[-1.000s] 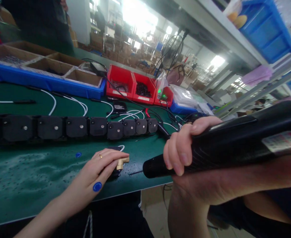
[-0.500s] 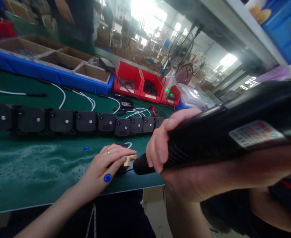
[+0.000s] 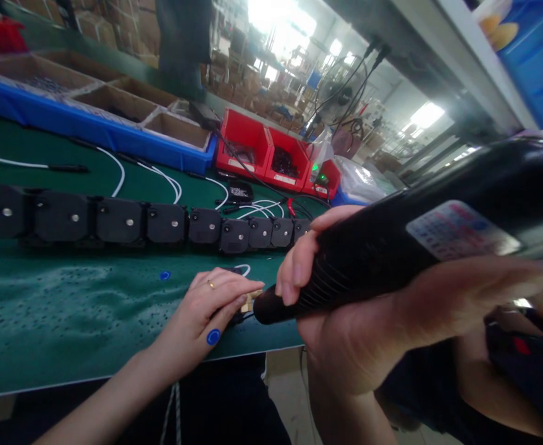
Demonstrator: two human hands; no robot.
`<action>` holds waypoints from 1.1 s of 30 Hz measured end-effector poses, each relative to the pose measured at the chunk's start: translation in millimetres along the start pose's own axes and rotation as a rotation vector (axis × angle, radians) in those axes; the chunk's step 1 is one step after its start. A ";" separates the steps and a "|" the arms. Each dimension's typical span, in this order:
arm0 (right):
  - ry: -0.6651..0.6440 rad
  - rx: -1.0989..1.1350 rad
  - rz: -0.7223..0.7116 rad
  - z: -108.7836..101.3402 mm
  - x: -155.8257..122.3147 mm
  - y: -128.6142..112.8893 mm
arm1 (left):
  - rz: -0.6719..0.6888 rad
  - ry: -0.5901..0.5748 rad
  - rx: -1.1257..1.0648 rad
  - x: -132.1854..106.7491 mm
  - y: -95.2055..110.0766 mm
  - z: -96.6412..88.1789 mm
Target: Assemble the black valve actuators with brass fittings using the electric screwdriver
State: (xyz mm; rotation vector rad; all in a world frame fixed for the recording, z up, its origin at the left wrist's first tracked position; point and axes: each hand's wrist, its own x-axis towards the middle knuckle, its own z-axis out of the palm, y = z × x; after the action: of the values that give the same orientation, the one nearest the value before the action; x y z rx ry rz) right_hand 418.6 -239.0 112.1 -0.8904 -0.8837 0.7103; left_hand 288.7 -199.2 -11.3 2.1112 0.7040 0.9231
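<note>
My right hand (image 3: 345, 346) is wrapped round a thick black electric screwdriver (image 3: 368, 247), which has a silvery label on its side. The screwdriver slants down to the left, and its nose is right beside a small brass fitting (image 3: 248, 303). My left hand (image 3: 210, 309), with a ring and a blue round sticker on it, grips that fitting between thumb and fingers. Beneath those fingers lies a dark part with a white cable (image 3: 243, 269), mostly covered by the hand. The bit's contact point is hidden.
Across the green mat (image 3: 67, 309) runs a row of black square housings (image 3: 113, 220) with white cables behind. Further back stand a blue divided tray (image 3: 127, 139) and red bins (image 3: 246, 148) of small parts. A blue sticker (image 3: 165, 275) lies on the mat. Another person (image 3: 183, 43) stands beyond.
The screwdriver's nose has come closer to the dark part, and less of its bit shows. Both hands appear slightly further right as the view shifts. The person at the back has moved right.
</note>
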 end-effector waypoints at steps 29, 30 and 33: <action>-0.043 0.098 -0.175 -46.3 7.0 -29.6 | -0.087 -0.060 0.042 12.7 18.1 6.4; -0.053 0.099 -0.167 -47.6 7.8 -27.4 | -0.108 -0.051 0.079 12.8 18.2 6.6; -0.105 0.081 -0.118 -49.9 9.6 -21.9 | -0.178 -0.072 0.152 13.2 19.1 0.2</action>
State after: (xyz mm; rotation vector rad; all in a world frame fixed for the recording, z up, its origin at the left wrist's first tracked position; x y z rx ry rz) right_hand 470.0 -258.6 117.5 -0.7278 -0.9857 0.6905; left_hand 300.4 -201.3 8.7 2.1598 0.9336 0.7122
